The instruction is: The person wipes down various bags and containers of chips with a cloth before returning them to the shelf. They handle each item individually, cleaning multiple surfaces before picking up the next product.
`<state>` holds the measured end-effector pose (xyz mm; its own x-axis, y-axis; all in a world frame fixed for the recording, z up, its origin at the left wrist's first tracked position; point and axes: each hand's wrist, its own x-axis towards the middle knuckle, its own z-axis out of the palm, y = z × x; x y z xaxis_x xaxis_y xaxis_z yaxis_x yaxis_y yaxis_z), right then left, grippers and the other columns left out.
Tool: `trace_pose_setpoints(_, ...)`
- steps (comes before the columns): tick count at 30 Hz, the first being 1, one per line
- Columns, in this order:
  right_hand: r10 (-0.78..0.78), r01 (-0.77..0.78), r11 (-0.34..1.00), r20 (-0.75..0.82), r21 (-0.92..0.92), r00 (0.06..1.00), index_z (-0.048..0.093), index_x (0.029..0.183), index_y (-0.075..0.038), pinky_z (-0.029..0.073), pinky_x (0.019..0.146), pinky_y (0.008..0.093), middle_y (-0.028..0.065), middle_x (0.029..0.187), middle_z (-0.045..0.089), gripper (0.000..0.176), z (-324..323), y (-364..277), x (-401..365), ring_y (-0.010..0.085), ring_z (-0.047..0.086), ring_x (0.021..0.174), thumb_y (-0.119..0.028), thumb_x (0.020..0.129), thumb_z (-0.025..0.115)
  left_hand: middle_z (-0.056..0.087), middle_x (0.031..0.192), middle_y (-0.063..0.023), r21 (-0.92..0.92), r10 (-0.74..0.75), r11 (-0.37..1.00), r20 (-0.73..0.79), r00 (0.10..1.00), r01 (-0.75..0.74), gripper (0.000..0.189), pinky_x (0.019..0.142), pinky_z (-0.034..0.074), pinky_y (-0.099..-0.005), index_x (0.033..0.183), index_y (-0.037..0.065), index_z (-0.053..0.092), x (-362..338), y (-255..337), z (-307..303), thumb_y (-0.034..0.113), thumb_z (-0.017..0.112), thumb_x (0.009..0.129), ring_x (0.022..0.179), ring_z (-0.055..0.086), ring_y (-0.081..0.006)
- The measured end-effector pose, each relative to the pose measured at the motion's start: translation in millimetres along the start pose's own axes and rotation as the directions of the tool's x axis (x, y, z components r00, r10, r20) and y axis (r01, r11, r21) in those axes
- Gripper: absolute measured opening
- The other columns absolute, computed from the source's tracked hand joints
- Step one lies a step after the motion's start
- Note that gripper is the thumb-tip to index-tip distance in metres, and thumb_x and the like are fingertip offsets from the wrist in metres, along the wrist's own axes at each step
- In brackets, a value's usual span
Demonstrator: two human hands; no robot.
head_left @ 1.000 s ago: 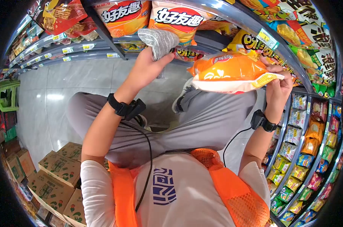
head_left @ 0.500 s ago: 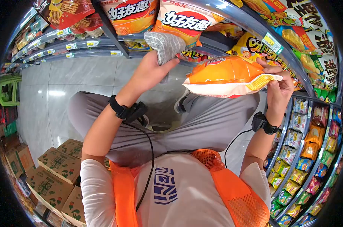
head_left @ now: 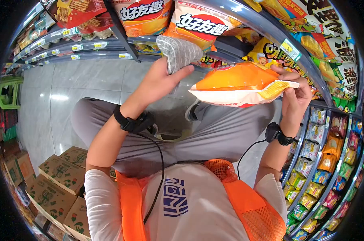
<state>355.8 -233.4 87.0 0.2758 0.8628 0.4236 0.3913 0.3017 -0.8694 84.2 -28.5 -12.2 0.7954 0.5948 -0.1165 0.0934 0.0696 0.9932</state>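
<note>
My left hand (head_left: 160, 80) is closed on a grey striped cloth (head_left: 182, 52), whose upper part overlaps the front of an orange snack bag (head_left: 198, 26) on the shelf. At the right, my right hand (head_left: 296, 86) pinches the crimped end of another orange and white snack bag (head_left: 236, 84). That bag lies on its side in the air, above my bent right leg. Next to the shelved bag stands a matching orange bag (head_left: 142, 16).
Yellow snack bags (head_left: 266, 52) sit on a lower shelf behind the held bag. A shelf rail with a price tag (head_left: 290, 49) curves across the upper right. Small packets (head_left: 310, 148) fill racks at right. Cardboard boxes (head_left: 55, 197) and a green stool (head_left: 10, 93) are at left.
My left hand and the cloth have shifted slightly right along the shelved bag. The bag in my right hand has tilted a little, its free end moving left and down.
</note>
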Motion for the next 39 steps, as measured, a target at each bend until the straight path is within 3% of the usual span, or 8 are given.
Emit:
trace_pose_setpoints(2,0.015,-0.015,1.0,-0.014,-0.016,1.0,0.06,0.092,0.001,0.048,0.097,0.0518,0.0181,0.101,0.068,0.013,12.9,-6.7,5.1,0.0399,0.064,0.107,-0.011,0.091,0.066,0.068,0.099,-0.002,-0.078,0.014,0.997,-0.038,0.999,-0.017,0.031,0.077,0.048,-0.0253,0.118,0.0,0.064,-7.8,15.5,-0.5,0.022,0.063,0.096,0.086,0.059,-0.0085)
trace_pose_setpoints(9,0.009,-0.018,0.997,-0.106,-0.081,0.994,0.058,0.093,0.002,0.05,0.084,0.0308,0.0158,0.104,0.067,0.003,60.7,-35.9,35.4,0.0161,0.063,0.092,-0.001,0.093,0.06,0.06,0.128,-0.0068,-0.411,-0.015,0.911,-0.098,0.995,-0.027,0.047,0.095,0.045,-0.0282,0.134,-0.001,0.051,-35.4,44.5,-29.6,0.035,0.05,0.103,0.113,0.057,-0.0135)
trace_pose_setpoints(12,-0.03,0.026,0.999,-0.119,-0.034,0.992,0.057,0.096,0.001,0.047,0.088,0.0296,0.0152,0.108,0.064,0.005,77.0,-43.9,52.7,0.0177,0.061,0.097,-0.004,0.095,0.058,0.058,0.131,-0.0078,-0.732,-0.008,0.681,-0.052,0.999,-0.033,0.053,0.099,0.044,-0.0305,0.138,0.001,0.046,-44.5,32.1,-43.5,0.04,0.044,0.104,0.118,0.057,-0.0166)
trace_pose_setpoints(17,0.088,-0.024,0.96,-0.218,0.28,0.972,0.06,0.107,0.004,0.049,0.092,0.0314,0.0127,0.111,0.065,0.017,101.0,-41.1,82.2,0.0172,0.063,0.101,-0.009,0.097,0.057,0.046,0.145,-0.0099,-0.486,0.105,0.858,-0.15,0.983,-0.165,0.059,0.108,0.039,-0.0365,0.146,0.002,0.036,-54.8,13.1,-51.1,0.043,0.038,0.104,0.13,0.048,-0.0209)
trace_pose_setpoints(20,0.194,-0.081,0.895,-0.218,0.439,0.957,0.061,0.103,0.0,0.049,0.076,0.0218,0.0072,0.1,0.069,0.012,131.9,-44.1,101.3,0.009,0.065,0.087,-0.009,0.095,0.063,0.043,0.148,-0.0108,-0.616,0.114,0.784,0.022,0.993,-0.077,0.059,0.11,0.038,-0.0373,0.147,0.001,0.034,-56.3,12.6,-67.4,0.042,0.037,0.104,0.133,0.046,-0.0218)
trace_pose_setpoints(31,0.301,-0.21,0.793,-0.069,0.573,0.951,0.06,0.106,-0.001,0.054,0.08,0.0261,0.0078,0.1,0.068,0.014,156.4,-9.7,109.4,0.0118,0.067,0.09,-0.012,0.097,0.059,0.048,0.146,-0.0108,-0.729,-0.141,0.621,0.258,0.956,0.288,0.058,0.109,0.04,-0.0375,0.147,0.004,0.037,-61.2,-32.5,-51.5,0.044,0.035,0.104,0.129,0.051,-0.0227)
trace_pose_setpoints(36,0.276,-0.235,0.809,0.006,0.539,0.961,0.051,0.124,0.0,0.051,0.091,0.0306,0.0108,0.117,0.063,0.041,168.5,-14.8,99.3,0.0168,0.063,0.105,-0.019,0.091,0.068,0.051,0.143,-0.0118,-0.6,-0.192,0.755,0.184,0.964,0.265,0.056,0.104,0.045,-0.0355,0.144,0.002,0.04,-76.7,-21.9,-58.2,0.041,0.037,0.104,0.123,0.056,-0.0217)
trace_pose_setpoints(39,0.257,-0.298,0.846,0.151,0.443,0.955,0.04,0.136,0.001,0.047,0.098,0.0333,0.0113,0.126,0.058,0.072,166.0,0.9,73.5,0.019,0.058,0.114,-0.024,0.08,0.08,0.055,0.138,-0.0119,-0.708,-0.224,0.634,0.216,0.95,0.311,0.054,0.102,0.047,-0.0341,0.142,0.002,0.043,-77.9,-26.7,-61.9,0.04,0.04,0.103,0.119,0.059,-0.021)
